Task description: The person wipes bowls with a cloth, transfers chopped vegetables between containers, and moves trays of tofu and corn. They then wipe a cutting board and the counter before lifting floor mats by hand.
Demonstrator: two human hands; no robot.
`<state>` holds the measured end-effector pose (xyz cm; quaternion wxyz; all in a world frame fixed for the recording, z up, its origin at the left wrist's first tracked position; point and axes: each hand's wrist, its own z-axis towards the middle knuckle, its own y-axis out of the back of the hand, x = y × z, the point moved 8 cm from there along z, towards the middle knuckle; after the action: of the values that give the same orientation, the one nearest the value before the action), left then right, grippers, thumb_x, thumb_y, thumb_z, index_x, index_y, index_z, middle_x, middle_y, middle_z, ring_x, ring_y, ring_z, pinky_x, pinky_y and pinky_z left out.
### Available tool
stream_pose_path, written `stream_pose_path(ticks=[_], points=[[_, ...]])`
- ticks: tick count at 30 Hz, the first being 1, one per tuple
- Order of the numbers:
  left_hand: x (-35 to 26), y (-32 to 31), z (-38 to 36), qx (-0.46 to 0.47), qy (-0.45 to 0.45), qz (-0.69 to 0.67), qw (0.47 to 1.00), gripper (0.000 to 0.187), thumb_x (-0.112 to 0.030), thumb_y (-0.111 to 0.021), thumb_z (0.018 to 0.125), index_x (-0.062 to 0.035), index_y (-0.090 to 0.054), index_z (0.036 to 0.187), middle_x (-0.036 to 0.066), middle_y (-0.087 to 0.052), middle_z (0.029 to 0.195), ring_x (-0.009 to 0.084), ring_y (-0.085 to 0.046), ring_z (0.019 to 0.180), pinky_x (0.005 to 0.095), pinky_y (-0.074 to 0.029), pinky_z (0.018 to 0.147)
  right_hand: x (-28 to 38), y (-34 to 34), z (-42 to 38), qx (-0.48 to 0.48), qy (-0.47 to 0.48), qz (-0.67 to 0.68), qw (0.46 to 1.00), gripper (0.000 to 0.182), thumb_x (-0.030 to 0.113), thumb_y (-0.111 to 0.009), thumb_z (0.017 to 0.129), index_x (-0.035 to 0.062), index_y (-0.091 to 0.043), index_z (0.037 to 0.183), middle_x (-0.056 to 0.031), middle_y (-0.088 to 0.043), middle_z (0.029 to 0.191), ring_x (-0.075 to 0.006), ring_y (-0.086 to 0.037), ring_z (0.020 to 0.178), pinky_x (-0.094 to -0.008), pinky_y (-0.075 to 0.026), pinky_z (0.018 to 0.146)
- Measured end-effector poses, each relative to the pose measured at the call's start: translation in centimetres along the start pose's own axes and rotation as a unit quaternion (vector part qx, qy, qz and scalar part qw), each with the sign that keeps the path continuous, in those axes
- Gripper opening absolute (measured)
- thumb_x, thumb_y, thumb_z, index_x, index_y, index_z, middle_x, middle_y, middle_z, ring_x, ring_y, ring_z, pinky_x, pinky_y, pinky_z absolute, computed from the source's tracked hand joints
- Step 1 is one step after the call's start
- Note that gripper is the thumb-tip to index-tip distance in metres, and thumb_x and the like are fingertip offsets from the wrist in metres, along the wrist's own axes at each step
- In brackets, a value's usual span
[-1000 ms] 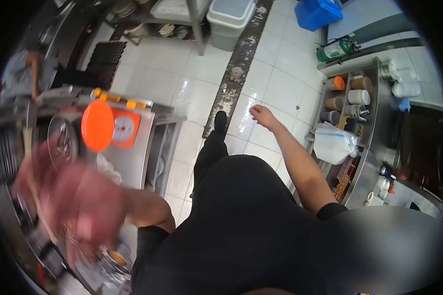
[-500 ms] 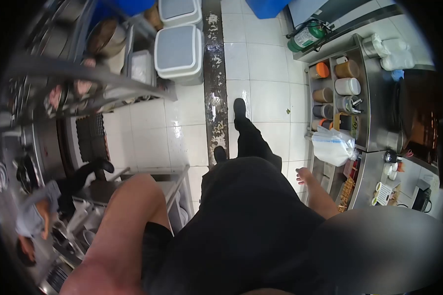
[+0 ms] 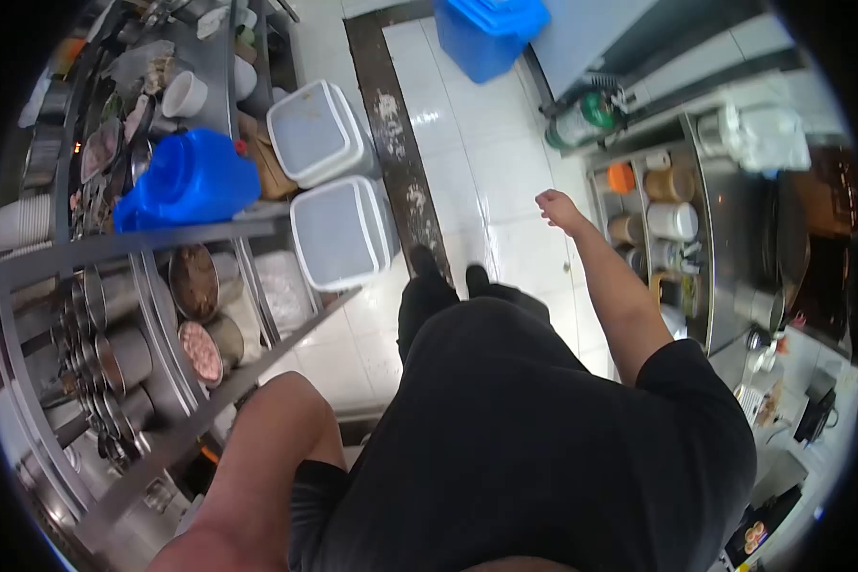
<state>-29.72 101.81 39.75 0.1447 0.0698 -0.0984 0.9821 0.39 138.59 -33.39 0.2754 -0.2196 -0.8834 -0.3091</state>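
Observation:
My right hand (image 3: 559, 210) hangs in the air over the white tiled floor (image 3: 520, 172), with its arm stretched forward. Its fingers are loosely bent and nothing shows in them. It is nearest to a steel shelf unit (image 3: 688, 257) on the right, which holds an orange-lidded jar (image 3: 622, 178) and a white tub (image 3: 672, 221); it touches neither. On the other side, only my bent left arm (image 3: 276, 429) shows. My left hand is out of sight.
Two lidded white bins (image 3: 341, 234) stand on the floor at left, beside a metal rack (image 3: 133, 250) with pots, pans and a blue jug (image 3: 195, 176). Ahead are a blue bin (image 3: 491, 33) and a green cylinder (image 3: 584, 121). A dark worn strip (image 3: 381, 86) crosses the floor.
I have stepped forward and the view has turned. My right hand has swung from beside my body to out in front. The bins, rack and blue jug are closer; the other person has left view.

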Motion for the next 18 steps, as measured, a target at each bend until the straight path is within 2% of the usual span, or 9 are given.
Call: stream_pose_path(ticks=[2,5,8,10,11,12,16,17,18], points=[[4.5,-1.2,-1.9,-0.030,-0.005,-0.031,0.999,0.053,-0.046,-0.039,0.107,-0.0243,-0.034,0.155,-0.002,-0.038,0.160,0.0202,-0.029,0.150,0.0583,-0.012,0.125,10.0,2.8,3.9,-0.043,0.039,0.073,0.996,0.034,0.036,-0.060,0.097,0.0047,-0.065,0.110,-0.0063,-0.064,0.083,-0.0181,-0.062,0.072,-0.0356,-0.053,0.058],[11.4,-0.9,-4.1,-0.066,0.007,-0.006,0.998,0.049,-0.044,-0.039,0.107,-0.0213,-0.040,0.151,-0.003,-0.047,0.152,0.0182,-0.034,0.147,0.0574,-0.015,0.124,17.2,4.5,9.2,-0.056,0.126,-0.068,0.988,0.033,0.034,-0.059,0.098,0.0044,-0.066,0.109,-0.0059,-0.065,0.083,-0.0174,-0.063,0.073,-0.0347,-0.053,0.061],[18.4,-2.1,-6.5,-0.126,0.008,0.045,0.991,0.048,-0.043,-0.038,0.108,-0.0189,-0.043,0.149,-0.001,-0.052,0.146,0.0176,-0.038,0.144,0.0566,-0.017,0.124,19.3,5.0,11.1,-0.075,0.169,-0.156,0.970,0.028,0.029,-0.058,0.098,0.0039,-0.067,0.106,-0.0124,-0.069,0.090,-0.0244,-0.066,0.076,-0.0390,-0.054,0.073],[24.6,-4.7,-6.9,-0.170,0.001,0.008,0.985,0.047,-0.041,-0.038,0.108,-0.0185,-0.043,0.149,0.001,-0.053,0.145,0.0182,-0.039,0.143,0.0563,-0.017,0.124,15.0,2.3,14.1,0.030,0.288,-0.394,0.873,0.023,0.021,-0.054,0.098,0.0054,-0.069,0.108,-0.0160,-0.070,0.106,-0.0350,-0.068,0.085,-0.0441,-0.054,0.084],[26.4,-5.9,-7.2,-0.208,-0.008,-0.029,0.978,0.046,-0.040,-0.039,0.108,-0.0189,-0.043,0.149,0.003,-0.052,0.146,0.0187,-0.038,0.144,0.0563,-0.017,0.124,10.6,1.1,16.3,0.089,0.338,-0.417,0.839,0.027,0.025,-0.053,0.099,0.0058,-0.069,0.112,-0.0144,-0.071,0.100,-0.0299,-0.068,0.079,-0.0414,-0.056,0.075],[28.3,-7.0,-7.7,-0.239,-0.015,-0.066,0.969,0.045,-0.039,-0.039,0.108,-0.0192,-0.043,0.149,0.005,-0.051,0.147,0.0192,-0.038,0.144,0.0564,-0.017,0.125,13.7,2.4,12.6,0.106,0.010,-0.268,0.957,0.030,0.029,-0.053,0.100,0.0063,-0.067,0.113,-0.0120,-0.069,0.092,-0.0238,-0.066,0.073,-0.0375,-0.057,0.063],[38.7,-13.3,-13.3,-0.232,0.017,-0.160,0.959,0.056,-0.051,-0.045,0.095,0.0011,-0.059,0.112,0.025,-0.056,0.128,0.0368,-0.056,0.117,0.0569,-0.043,0.103,8.4,3.1,14.5,0.163,-0.271,-0.154,0.936,0.027,0.035,-0.060,0.099,0.0112,-0.065,0.110,-0.0063,-0.064,0.088,-0.0211,-0.062,0.068,-0.0413,-0.055,0.056],[41.1,-15.3,-15.2,-0.232,0.023,-0.184,0.955,0.063,-0.054,-0.047,0.092,0.0062,-0.063,0.103,0.030,-0.057,0.123,0.0412,-0.061,0.111,0.0571,-0.050,0.098,5.1,3.0,16.8,0.219,-0.285,-0.102,0.928,0.032,0.037,-0.056,0.101,0.0111,-0.067,0.118,-0.0113,-0.071,0.095,-0.0280,-0.069,0.075,-0.0479,-0.059,0.061],[45.4,-19.2,-18.5,-0.286,0.178,-0.360,0.870,0.053,-0.046,-0.054,0.090,0.0039,-0.060,0.105,0.022,-0.057,0.123,0.0310,-0.059,0.111,0.0484,-0.051,0.098,7.7,4.0,17.8,0.200,-0.298,-0.123,0.925,0.034,0.038,-0.058,0.101,0.0114,-0.064,0.121,-0.0094,-0.068,0.090,-0.0272,-0.067,0.077,-0.0472,-0.059,0.064]])
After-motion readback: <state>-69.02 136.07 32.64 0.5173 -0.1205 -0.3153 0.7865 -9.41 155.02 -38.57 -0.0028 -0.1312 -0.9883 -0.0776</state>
